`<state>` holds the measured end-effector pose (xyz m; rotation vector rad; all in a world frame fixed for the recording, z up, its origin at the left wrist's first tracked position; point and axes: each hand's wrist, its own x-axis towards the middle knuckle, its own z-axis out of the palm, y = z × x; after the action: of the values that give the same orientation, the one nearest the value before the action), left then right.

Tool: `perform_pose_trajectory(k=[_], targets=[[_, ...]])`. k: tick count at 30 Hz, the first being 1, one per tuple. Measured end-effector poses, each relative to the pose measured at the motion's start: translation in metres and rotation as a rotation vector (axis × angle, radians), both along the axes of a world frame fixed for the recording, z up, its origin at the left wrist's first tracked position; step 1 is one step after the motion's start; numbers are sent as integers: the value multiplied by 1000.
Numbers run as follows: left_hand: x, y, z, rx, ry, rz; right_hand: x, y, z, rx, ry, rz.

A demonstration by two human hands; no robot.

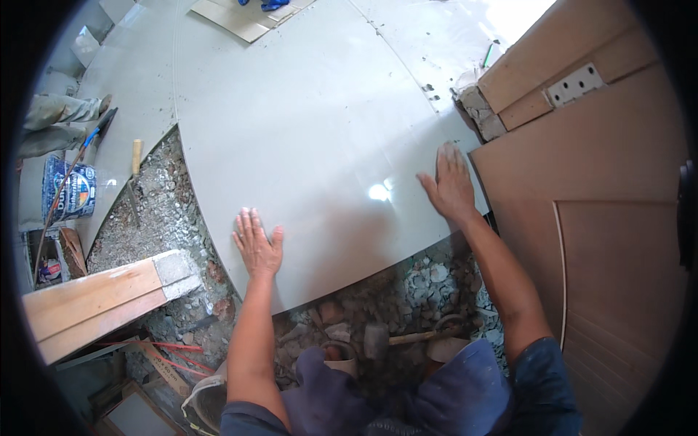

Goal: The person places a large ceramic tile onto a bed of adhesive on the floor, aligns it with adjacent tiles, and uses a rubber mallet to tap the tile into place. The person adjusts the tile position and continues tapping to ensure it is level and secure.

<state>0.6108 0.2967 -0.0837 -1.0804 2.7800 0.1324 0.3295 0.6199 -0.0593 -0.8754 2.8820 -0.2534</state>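
Rubble floor [432, 287]: broken ground along the near side, one mallet [376, 340] among it.
Left hand [259, 245]: fingers apart, clamped on nothing, palm down at the tile's near left.
Right hand [452, 187]: fingers extended, gripping nothing, over the tile's right side; firm contact cannot be told.
Large tile [313, 145]: one between the two seams, pale, glossy, reaching away from both hands.
Progress: middle and far floor look covered; the near strip and left wedge appear left bare.
Left side: one trowel [137, 158], one bucket [70, 190].
Far edge: one cardboard sheet [247, 18].
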Motion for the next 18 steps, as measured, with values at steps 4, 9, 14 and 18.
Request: perform_pose_trajectory(k=[4,9,14,18], targets=[[-10,-31,-12,-117,73,170,-23,-22,-16,-11,66,-195],[-18,-65,-15,-127,169,264,-27,-23,-33,34,128,-245],[-22,-109,-3,-53,104,457,-28,-20,-34,106,190,-164],[-30,-126,3,-14,92,539,-31,-16,-39,27,198,-131]])
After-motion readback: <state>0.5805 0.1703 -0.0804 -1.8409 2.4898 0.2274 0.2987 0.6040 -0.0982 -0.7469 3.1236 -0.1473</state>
